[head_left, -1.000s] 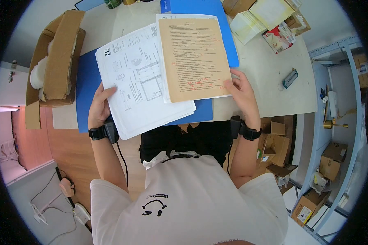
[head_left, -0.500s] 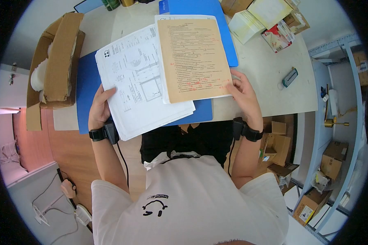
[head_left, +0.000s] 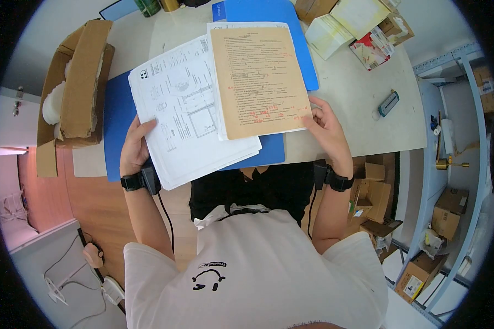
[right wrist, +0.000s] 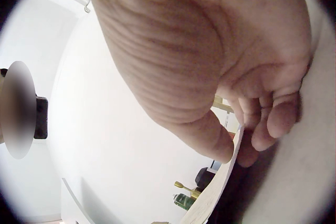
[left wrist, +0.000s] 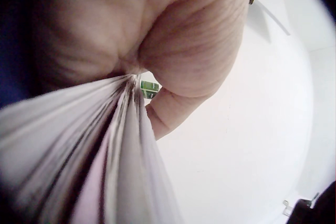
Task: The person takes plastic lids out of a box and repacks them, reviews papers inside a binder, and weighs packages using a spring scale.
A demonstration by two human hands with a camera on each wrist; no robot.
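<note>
My left hand (head_left: 134, 147) grips the lower left edge of a thick stack of white printed papers (head_left: 189, 140), thumb on top. In the left wrist view the stack's sheets (left wrist: 126, 166) fan out from between thumb and palm. The top white page carries line drawings. A tan printed sheet (head_left: 260, 82) with red handwriting overlaps the stack on the right, with white pages under it. My right hand (head_left: 329, 131) pinches its lower right corner between thumb and fingers; the right wrist view shows the thumb (right wrist: 215, 142) against the paper's edge (right wrist: 223, 182).
Blue folders (head_left: 118, 104) lie beneath and behind the papers. An open cardboard box (head_left: 85, 88) with white rolls stands at the table's left. At the back right are small boxes (head_left: 370, 49), and a dark teal-edged object (head_left: 388, 103) lies on the table (head_left: 362, 131).
Both hands keep their hold on the papers. The view shifts slightly, and the right hand sits a touch further right and lower than a second ago.
</note>
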